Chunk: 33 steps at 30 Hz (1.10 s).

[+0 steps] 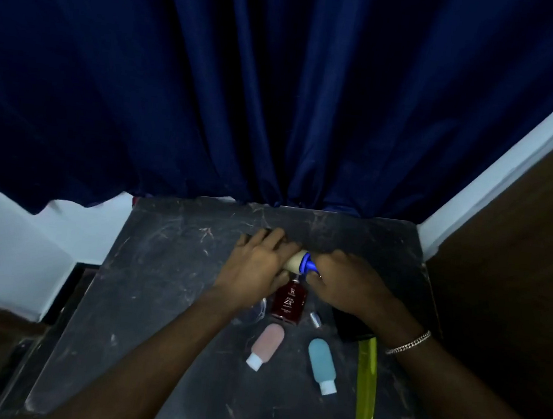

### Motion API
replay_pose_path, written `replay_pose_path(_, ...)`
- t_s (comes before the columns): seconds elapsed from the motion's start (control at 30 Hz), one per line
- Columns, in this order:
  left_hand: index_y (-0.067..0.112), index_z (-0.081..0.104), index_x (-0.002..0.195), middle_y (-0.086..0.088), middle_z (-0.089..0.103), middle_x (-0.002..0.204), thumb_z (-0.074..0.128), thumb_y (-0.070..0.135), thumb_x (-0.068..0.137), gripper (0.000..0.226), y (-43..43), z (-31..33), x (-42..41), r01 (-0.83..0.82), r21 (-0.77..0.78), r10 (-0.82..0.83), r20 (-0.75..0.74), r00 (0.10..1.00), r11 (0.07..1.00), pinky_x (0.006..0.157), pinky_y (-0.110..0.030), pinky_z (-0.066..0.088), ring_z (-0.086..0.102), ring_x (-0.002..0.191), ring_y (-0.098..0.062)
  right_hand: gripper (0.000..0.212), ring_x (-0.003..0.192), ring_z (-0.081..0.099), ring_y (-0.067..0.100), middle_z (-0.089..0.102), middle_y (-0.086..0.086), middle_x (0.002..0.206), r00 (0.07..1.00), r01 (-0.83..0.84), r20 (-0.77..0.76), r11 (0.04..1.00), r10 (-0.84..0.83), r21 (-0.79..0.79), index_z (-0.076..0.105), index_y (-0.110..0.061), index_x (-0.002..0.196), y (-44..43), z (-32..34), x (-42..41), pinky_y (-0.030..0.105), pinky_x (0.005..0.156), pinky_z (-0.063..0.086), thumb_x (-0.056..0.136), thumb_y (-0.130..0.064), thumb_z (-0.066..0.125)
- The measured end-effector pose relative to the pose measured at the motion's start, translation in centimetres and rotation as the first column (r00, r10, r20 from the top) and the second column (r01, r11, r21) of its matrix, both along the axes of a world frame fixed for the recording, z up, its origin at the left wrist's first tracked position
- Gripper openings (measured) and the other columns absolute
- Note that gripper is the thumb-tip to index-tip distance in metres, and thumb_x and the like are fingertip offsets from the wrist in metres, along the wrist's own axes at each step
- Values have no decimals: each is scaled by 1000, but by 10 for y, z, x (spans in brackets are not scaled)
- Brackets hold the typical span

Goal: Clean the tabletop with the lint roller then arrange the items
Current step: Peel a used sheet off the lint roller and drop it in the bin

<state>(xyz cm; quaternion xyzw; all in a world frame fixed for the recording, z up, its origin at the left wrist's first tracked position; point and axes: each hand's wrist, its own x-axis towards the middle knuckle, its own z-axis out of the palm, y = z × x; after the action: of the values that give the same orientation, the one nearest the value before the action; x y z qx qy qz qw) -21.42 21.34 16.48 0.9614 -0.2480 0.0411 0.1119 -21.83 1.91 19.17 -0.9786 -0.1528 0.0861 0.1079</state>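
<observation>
Dark blue curtain [248, 85] hangs in folds behind a dark, scuffed, marbled worktop [161, 299], with pale wall at both sides. Head view: both hands meet over the far middle of the worktop on the lint roller [298, 261]. Left hand [257, 264] lies curled over the roller's pale drum, fingers wrapped on it; right hand [346, 282] is closed round the blue handle end, of which only a short blue part shows. A metal bracelet [408, 342] circles the right wrist. Just below the hands lies a dark red bottle [288, 302] with white lettering, its top near the roller. Nearer the camera lie a pink tube [266, 344] and a blue tube [321, 361], each with a white cap pointing toward the viewer. A yellow-green comb [366, 385] lies lengthwise to the right of the blue tube. A black object [349, 326] sits partly under the right forearm; a small silvery item [315, 318] lies beside the red bottle.
</observation>
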Motion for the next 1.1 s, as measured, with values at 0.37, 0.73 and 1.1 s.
replay_pose_path(0.37, 38, 52, 140, 6, 50, 134, 64, 40, 89, 52, 138, 8, -55, -211, 67, 217, -112, 970, 975, 87, -39, 53, 52, 124, -20, 27, 79, 67, 31, 69, 6, 85, 999, -47, -23, 998, 48, 31, 49, -23, 81, 74, -15, -41, 30, 60, 42, 82, -49, 43)
replay_pose_path(0.73, 35, 56, 137, 3, 54, 128, 70, 37, 85, 53, 287, 8, -131, -357, 155, 376, -120, 919, 921, 86, -45, 58, 55, 120, -25, 25, 88, 65, 26, 69, 5, 89, 981, -188, -19, 977, 191, 96, 61, -19, 90, 187, -23, -87, 37, 77, 51, 88, -39, 48)
replay_pose_path(1.1, 31, 57, 136, 2, 60, 119, 80, 37, 82, 59, 397, -18, -238, -554, 116, 565, -111, 818, 825, 66, -42, 58, 63, 106, -27, 22, 59, 57, 15, 55, -1, 60, 948, -233, -158, 941, 276, 244, 49, -20, 69, 257, -51, -127, 35, 62, 50, 85, -35, 51)
